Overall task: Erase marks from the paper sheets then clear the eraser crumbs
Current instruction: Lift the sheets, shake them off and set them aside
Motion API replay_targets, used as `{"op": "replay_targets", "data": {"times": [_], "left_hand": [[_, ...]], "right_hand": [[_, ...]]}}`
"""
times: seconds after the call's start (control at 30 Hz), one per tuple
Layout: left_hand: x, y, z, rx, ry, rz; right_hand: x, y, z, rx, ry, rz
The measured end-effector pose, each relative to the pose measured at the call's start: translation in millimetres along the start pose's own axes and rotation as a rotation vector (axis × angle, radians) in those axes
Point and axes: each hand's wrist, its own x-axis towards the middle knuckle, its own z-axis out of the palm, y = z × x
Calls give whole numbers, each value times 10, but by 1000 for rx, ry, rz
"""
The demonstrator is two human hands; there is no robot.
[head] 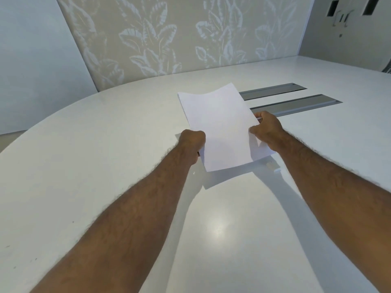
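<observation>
A white paper sheet (220, 125) is lifted off the white table (105, 144), tilted with its far edge curling up. My left hand (191, 142) grips its left edge in a closed fist. Its right edge is pinched by my right hand (267, 131). At least one more sheet edge shows underneath beside both hands; I cannot tell whether it lies on the table. A small white eraser (271, 165) lies on the table just below the sheet's right corner, with a small white bit (277, 170) next to it. No marks show on the sheet's visible face.
Two grey metal cable slots (296, 104) are set into the table behind the sheet. A leaf-patterned wall panel (169, 39) stands beyond the table's curved far edge. A glossy light reflection sits on the table near me.
</observation>
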Motion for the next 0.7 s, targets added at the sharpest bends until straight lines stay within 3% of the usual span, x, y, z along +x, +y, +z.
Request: {"op": "replay_targets", "data": {"times": [0.3,0.5,0.6,0.7], "left_hand": [[299,-149,222,376,55,46],[371,-237,255,570,123,91],[349,-243,238,610,126,118],[301,-277,173,671,110,149]], "right_hand": [[349,380,174,-193,-33,96],[340,486,253,-397,-26,47],[268,459,227,-499,55,25],[98,429,196,-414,223,-100]]}}
